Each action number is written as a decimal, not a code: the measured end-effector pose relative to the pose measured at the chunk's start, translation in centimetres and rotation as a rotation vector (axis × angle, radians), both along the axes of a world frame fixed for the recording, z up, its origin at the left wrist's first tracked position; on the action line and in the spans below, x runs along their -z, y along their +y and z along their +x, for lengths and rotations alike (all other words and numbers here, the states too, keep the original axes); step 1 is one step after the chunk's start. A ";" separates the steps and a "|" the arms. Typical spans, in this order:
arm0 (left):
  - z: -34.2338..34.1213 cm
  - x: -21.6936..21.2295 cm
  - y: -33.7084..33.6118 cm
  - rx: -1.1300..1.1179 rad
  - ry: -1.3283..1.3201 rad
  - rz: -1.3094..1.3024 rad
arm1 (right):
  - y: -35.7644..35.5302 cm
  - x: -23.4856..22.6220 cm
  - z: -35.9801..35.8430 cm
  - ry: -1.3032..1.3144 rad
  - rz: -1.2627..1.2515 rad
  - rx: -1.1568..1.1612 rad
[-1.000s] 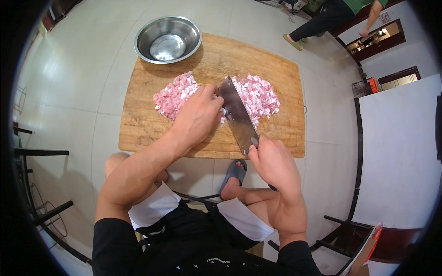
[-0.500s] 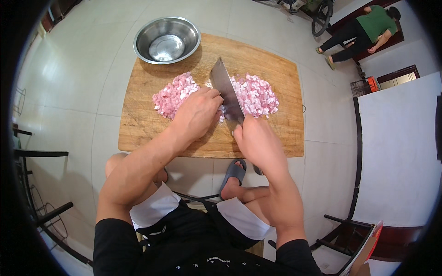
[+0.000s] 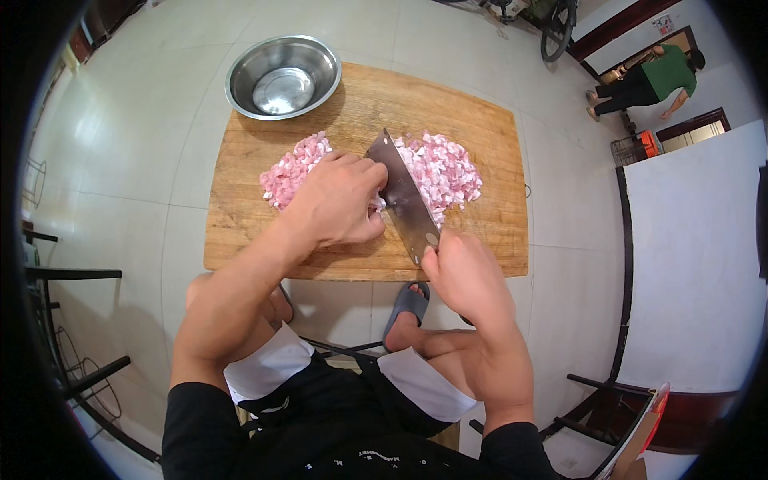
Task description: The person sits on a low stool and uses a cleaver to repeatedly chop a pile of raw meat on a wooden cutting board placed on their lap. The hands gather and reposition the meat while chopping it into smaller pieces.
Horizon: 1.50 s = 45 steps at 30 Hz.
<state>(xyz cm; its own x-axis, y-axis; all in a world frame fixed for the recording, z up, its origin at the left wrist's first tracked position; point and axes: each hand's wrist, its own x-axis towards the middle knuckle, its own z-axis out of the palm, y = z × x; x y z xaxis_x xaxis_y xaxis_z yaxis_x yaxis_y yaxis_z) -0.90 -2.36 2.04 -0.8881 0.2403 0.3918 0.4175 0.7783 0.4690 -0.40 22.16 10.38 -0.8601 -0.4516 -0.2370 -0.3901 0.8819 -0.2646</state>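
Note:
My right hand (image 3: 470, 270) is wrapped round the handle of a broad steel cleaver (image 3: 404, 196), whose blade slants over the middle of a wooden cutting board (image 3: 320, 260). Close against the blade's left face, my left hand (image 3: 340, 196) is bent with its fingers curled over some meat; pale bits show between thumb and fingers. Diced pink-and-white meat (image 3: 439, 172) lies heaped to the right of the blade. Another heap of pinker diced meat (image 3: 292, 176) sits to the left, partly covered by my left hand.
A steel bowl (image 3: 284, 80) with nothing in it stands at the board's far left corner. Tiled floor (image 3: 128, 192) surrounds the board. To the right is a white tabletop (image 3: 696, 264); at the far right a person in green (image 3: 670, 76) stands near a doorway. Black chair parts (image 3: 76, 274) are at left.
The cleaver has come nearer to me, its blade lower against the board. My left hand has shifted slightly left. The person in green has moved farther off toward the doorway.

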 end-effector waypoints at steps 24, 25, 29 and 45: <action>-10.3 2.3 1.3 -0.212 -0.192 -0.141 | 6.0 0.8 -4.2 -0.421 -0.575 0.485; -10.2 1.8 1.4 -0.214 -0.264 -0.106 | 5.7 0.8 -4.1 -0.415 -0.593 0.504; -9.0 -1.4 0.4 -0.223 -0.400 -0.036 | 4.5 0.8 -3.4 -0.376 -0.644 0.535; -5.2 -1.0 -0.2 -0.112 -0.402 0.039 | 2.0 1.8 -1.0 -0.216 -0.493 0.342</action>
<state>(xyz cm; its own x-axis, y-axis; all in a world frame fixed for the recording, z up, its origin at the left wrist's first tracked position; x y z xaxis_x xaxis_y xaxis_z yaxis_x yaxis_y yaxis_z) -6.14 -2.52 3.02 -0.9919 0.1258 0.0158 0.1094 0.7867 0.6075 -1.43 24.18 8.60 -0.9310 -0.2608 -0.2555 -0.0009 0.7014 -0.7127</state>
